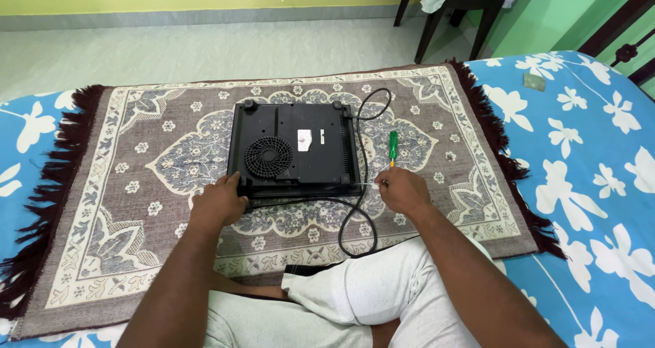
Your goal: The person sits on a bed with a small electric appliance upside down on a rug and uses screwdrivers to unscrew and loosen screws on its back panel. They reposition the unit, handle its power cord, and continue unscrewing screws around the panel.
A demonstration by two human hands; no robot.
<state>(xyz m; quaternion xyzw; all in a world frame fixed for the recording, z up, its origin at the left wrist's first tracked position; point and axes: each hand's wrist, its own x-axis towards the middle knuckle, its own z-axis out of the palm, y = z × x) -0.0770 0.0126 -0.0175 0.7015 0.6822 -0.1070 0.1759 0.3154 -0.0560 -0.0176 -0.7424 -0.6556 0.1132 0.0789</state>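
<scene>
A black induction cooktop (295,150) lies upside down on a patterned rug (136,184), its round fan grille and a white label facing up. My left hand (220,201) rests on its near left corner. My right hand (402,190) is just off its near right corner, fingers pinched at the metal tip of a screwdriver with a green and orange handle (393,147) lying on the rug. The black power cord (361,211) loops from the back right corner round toward my knee.
The rug lies on a bed with a blue sheet with white flowers (587,184). A dark chair (464,7) stands on the pale floor at the back right. My legs in light shorts (355,300) are folded at the front.
</scene>
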